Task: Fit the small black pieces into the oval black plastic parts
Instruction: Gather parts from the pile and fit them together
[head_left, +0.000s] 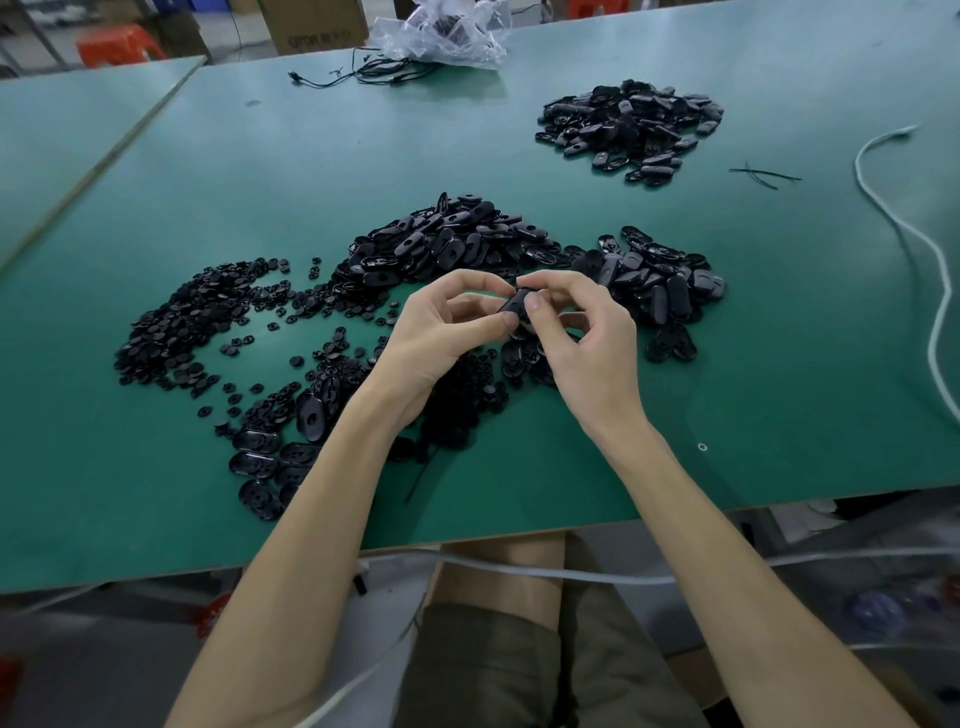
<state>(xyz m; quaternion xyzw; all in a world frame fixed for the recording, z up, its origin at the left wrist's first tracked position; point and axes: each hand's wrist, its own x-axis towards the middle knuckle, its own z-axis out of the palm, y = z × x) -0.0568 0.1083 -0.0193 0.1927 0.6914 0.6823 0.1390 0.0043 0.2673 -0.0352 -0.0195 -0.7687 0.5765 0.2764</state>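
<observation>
Hands together above surface: I see left hand (441, 325) and right hand (584, 332) both pinching one oval part (511, 306) between fingertips. Green surface (260, 156) fills view. Big heap of oval parts (447, 244) just behind hands, second heap (657, 280) to right, third pile (631, 127) far back right. Small pieces (192, 317) spread left of hands. White cable (935, 291) along right edge. Cannot tell if small piece sits in held part.
</observation>
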